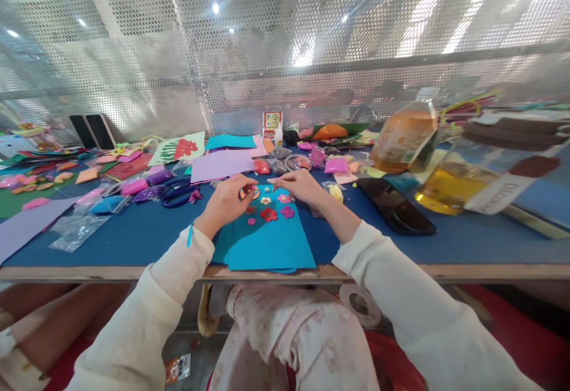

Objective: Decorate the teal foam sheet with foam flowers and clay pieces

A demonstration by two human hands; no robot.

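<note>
A bright blue sheet of paper (267, 248) lies near the table's front edge, with small flower shapes in several colours on its upper part. Among them are a red flower (269, 214), a purple flower (287, 211) and a pink flower (284, 198). My left hand (227, 202) is over the sheet's upper left, thumb and fingers pinched beside a small orange-pink piece. Opposite it, my right hand (300, 187) is over the upper right, fingertips drawn together above the flowers. Whatever either hand pinches is too small to make out.
To the right lie a black phone (396, 207), a jar of yellow liquid (458, 183) and a large bottle (405, 132). Left are blue-handled scissors (178, 192), bags of coloured clay (136, 186) and a lilac sheet (31, 227). A perforated metal screen (249, 40) stands behind.
</note>
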